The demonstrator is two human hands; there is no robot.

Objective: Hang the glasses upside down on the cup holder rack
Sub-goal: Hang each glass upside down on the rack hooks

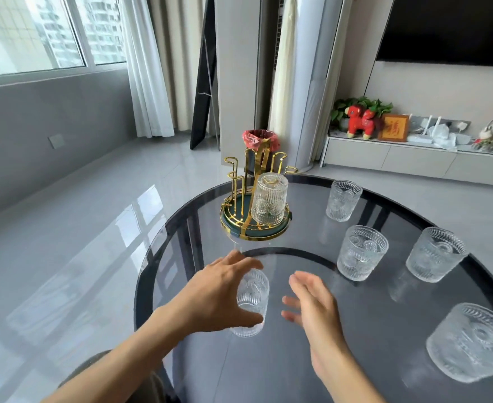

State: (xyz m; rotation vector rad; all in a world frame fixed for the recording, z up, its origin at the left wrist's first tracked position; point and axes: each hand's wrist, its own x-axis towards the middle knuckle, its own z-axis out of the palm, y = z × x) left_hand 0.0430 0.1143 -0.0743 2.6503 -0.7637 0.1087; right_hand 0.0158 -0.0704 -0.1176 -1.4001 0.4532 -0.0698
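A gold wire cup holder rack (241, 187) on a round green tray stands at the far edge of the dark glass table (385, 330). One embossed clear glass (269, 199) hangs upside down on it. My left hand (213, 295) wraps around an upright glass (254, 298) near the table's left edge, fingers over its top and thumb at its base. My right hand (312, 303) hovers just right of that glass, fingers spread, holding nothing. Several more upright glasses stand to the right, among them one in the middle (361, 253) and one at the near right (472, 344).
Beyond the rack a small bin with a red bag (259, 142) stands on the grey floor. A low white cabinet with a red plush toy (360, 120) and a framed picture runs along the right wall. The table's left edge drops to the floor.
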